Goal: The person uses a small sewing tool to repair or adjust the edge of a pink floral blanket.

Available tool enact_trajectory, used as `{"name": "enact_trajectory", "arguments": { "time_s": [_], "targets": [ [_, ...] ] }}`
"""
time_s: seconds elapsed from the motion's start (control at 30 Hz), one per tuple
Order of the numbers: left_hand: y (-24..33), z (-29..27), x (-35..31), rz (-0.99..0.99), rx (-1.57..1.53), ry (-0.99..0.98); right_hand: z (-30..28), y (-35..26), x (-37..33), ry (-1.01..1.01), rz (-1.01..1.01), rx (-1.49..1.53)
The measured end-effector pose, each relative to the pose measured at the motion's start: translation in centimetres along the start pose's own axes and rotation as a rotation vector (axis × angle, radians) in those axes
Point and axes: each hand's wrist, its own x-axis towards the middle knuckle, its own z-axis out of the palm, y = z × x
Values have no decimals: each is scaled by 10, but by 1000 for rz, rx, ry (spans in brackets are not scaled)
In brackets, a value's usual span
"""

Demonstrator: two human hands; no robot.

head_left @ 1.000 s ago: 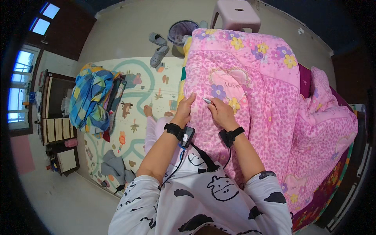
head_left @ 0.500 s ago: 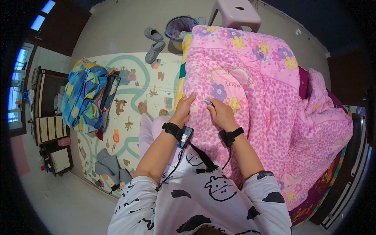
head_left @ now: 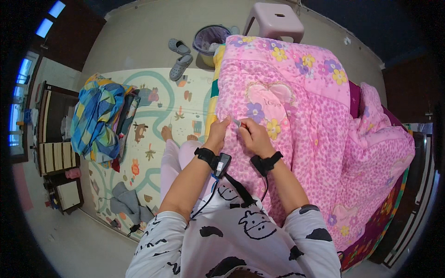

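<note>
My right hand (head_left: 256, 138) is closed, pinching a small, slim, pale blue-grey thing (head_left: 237, 122) whose kind I cannot make out. Its tip points toward my left hand (head_left: 217, 134), which is also closed, thumb and fingers together; whatever they may hold is too small to see. Both hands are just above a pink quilt (head_left: 303, 153) with flowers, spots and a heart patch. A black strap with a small box (head_left: 221, 165) sits on my left wrist, and another strap (head_left: 267, 162) is around the right one.
Left of me, a play mat (head_left: 155, 118) carries a heap of blue-and-yellow checked bedding (head_left: 98, 123) and a grey cloth (head_left: 126, 201). Beyond are grey clogs (head_left: 180, 67), a lined bin (head_left: 208, 41) and a pink stool (head_left: 276, 21). A shelf unit (head_left: 58, 155) stands far left.
My right hand has moved closer to the left one, bringing the slim thing near the left fingertips. The whole view has shifted slightly.
</note>
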Motion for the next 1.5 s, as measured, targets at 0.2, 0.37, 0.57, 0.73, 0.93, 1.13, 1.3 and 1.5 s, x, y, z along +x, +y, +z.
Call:
{"name": "enact_trajectory", "arguments": {
  "time_s": [0.2,0.37,0.57,0.73,0.93,1.13,1.3,1.5],
  "targets": [
    [-10,-21,14,4,40,90,-33,-43,-31,-47,-129,31],
    [-17,-35,26,-11,-36,100,-88,-30,-84,430,-24,157],
    [-6,-32,19,-78,34,53,-218,38,-143,1388,246,564],
    [0,-30,-12,-145,-61,-153,-206,77,-184,1215,437,185],
    [-15,-42,-41,-104,-59,-194,-47,19,-93,274,424,276],
    [-3,-29,-47,-108,-16,-202,13,7,-54,7,85,-31],
    [-6,-33,-48,-87,-41,-163,17,13,-55,-80,32,-261],
    [-7,-32,-46,-61,-70,-201,17,15,-58,-91,49,-360]
  ]
}}
